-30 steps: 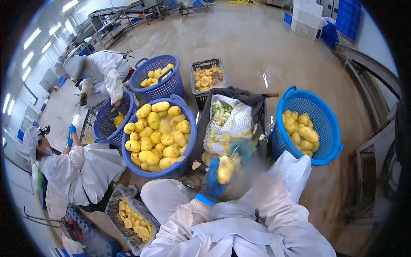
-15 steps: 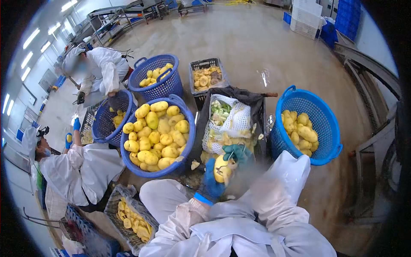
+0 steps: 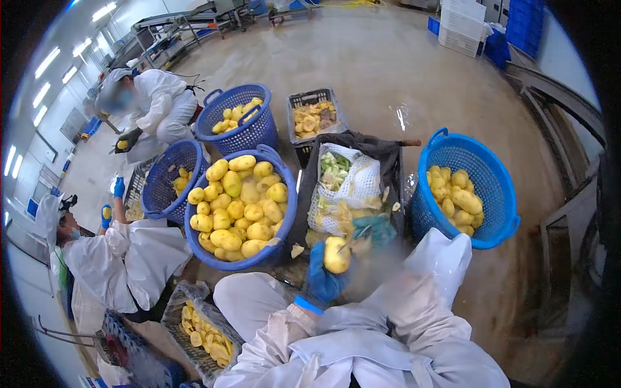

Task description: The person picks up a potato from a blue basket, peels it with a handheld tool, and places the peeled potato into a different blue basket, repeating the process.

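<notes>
My left hand [image 3: 323, 277], in a blue glove, is wrapped round a yellow potato [image 3: 337, 255] in front of my knees. My right hand [image 3: 375, 230], in a green glove, is closed just beyond the potato, partly blurred. It holds a thin metal tool that looks like a peeler [image 3: 353, 244], its tip close to the potato; its shape is partly hidden. Behind both hands stands a crate lined with dark cloth [image 3: 394, 152], with white netting [image 3: 359, 178], green and pale scraps in it.
A purple-blue basket [image 3: 291, 194] heaped with yellow potatoes stands at left, a blue basket [image 3: 501, 194] with potatoes at right. Crates of yellow pieces stand at back [image 3: 314, 96] and lower left [image 3: 223, 320]. Two co-workers [image 3: 123, 252] [image 3: 162, 97] sit at left.
The peeler has moved off the front of the potato toward its right side. My right hand has shifted slightly right, and the potato shows more of its face. A co-worker's gloved hand now holds a potato.
</notes>
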`<state>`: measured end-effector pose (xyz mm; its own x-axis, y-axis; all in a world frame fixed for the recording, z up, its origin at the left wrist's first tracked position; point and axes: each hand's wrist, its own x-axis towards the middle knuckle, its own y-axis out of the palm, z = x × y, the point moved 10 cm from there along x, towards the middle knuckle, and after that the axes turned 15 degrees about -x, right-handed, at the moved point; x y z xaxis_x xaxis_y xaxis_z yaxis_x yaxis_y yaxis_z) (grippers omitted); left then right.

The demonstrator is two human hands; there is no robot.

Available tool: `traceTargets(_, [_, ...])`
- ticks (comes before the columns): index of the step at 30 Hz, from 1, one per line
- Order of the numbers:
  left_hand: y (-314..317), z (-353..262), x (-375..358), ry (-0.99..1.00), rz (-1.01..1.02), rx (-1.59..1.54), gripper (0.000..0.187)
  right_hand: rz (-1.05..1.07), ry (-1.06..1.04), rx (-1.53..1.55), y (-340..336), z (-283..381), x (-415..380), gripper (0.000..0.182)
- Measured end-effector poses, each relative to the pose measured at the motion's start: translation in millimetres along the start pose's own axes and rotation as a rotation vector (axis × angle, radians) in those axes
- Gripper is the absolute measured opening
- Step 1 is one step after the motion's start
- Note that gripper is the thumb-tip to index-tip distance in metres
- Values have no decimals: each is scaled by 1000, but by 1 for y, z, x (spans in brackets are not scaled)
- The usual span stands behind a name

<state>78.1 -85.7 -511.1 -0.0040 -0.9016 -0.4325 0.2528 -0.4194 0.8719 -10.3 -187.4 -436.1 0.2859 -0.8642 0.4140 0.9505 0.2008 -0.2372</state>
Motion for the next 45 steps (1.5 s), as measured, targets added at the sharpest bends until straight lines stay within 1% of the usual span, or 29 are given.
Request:
traceTargets(1, [10,7,2,-63,48,81,26,238,31,217,22,12,-6,26])
traceTargets(4, [1,-6,1,92,-42,163,25,64,245,539,20,-48,-6,25])
traceTargets(6, [-7,-14,2,131,-105,29,25,-107,104,127,-7,-37,0,26])
traceTargets(8, [-15,-17,6,149,-101,-8,27,45,44,87,2,-9,-5,27])
traceTargets(9, [-14,-9,8,41,-8,58,27,141,-29,56,12,5,-8,27])
traceTargets(11, [-4,4,8,-170,190,199,28,117,226,426,26,-48,-11,26])
traceTargets(12, [-6,-1,9,-84,113,165,28,107,351,615,34,-53,-10,27])
traceTargets(14, [-10,-9,9,96,-33,90,28,76,285,454,18,-36,-11,33])
traceTargets(15, [-9,-8,9,74,15,143,29,123,190,341,20,-20,-9,34])
traceTargets(17, [-8,-3,6,19,107,252,29,80,336,535,28,-18,-10,35])
traceTargets(19, [-7,-14,0,234,105,354,31,-53,330,429,-2,-69,0,33])
traceTargets(20, [-2,-14,-3,212,45,254,32,-113,321,378,-18,-83,7,31])
traceTargets(21, [3,-13,-8,196,-15,152,33,-108,396,639,-17,-99,4,29])
traceTargets(23, [35,-10,-15,262,238,339,34,-4,357,645,11,-72,-7,29])
traceTargets(24, [38,-8,-12,258,255,369,36,41,333,645,22,-50,-10,29])
traceTargets(25, [40,-5,-10,255,271,399,37,230,214,605,32,0,-8,29])
traceTargets(27, [12,-10,-4,201,52,330,41,8,286,592,7,-36,4,29])
traceTargets(29, [7,-13,-8,201,-61,189,44,22,350,593,5,-90,5,27])
traceTargets(30, [41,-31,-17,459,140,710,46,28,381,594,5,-118,6,26])
traceTargets(32, [90,-2,-52,944,559,1740,52,147,146,241,5,-14,9,24])
traceTargets(33, [78,-6,-50,942,547,1776,56,192,495,504,28,-24,-6,24])
traceTargets(35, [56,-14,-44,908,559,1786,62,77,502,677,18,-91,3,26])
traceTargets(36, [57,-7,-35,535,510,1444,63,25,499,766,10,-118,11,27])
traceTargets(37, [54,0,-30,201,376,819,64,-71,481,784,-9,-113,19,28])
traceTargets(38, [49,7,-31,56,164,380,65,8,406,664,-12,-75,29,27])
traceTargets(40, [39,17,-33,-100,51,322,67,155,275,413,-1,3,31,28])
traceTargets(41, [49,20,-33,-104,209,573,68,207,134,298,11,12,28,27])
traceTargets(44, [25,3,-27,-1,174,810,70,240,361,534,25,-57,32,27])
traceTargets(45, [36,-4,-30,122,231,949,73,199,428,686,26,-62,44,28])
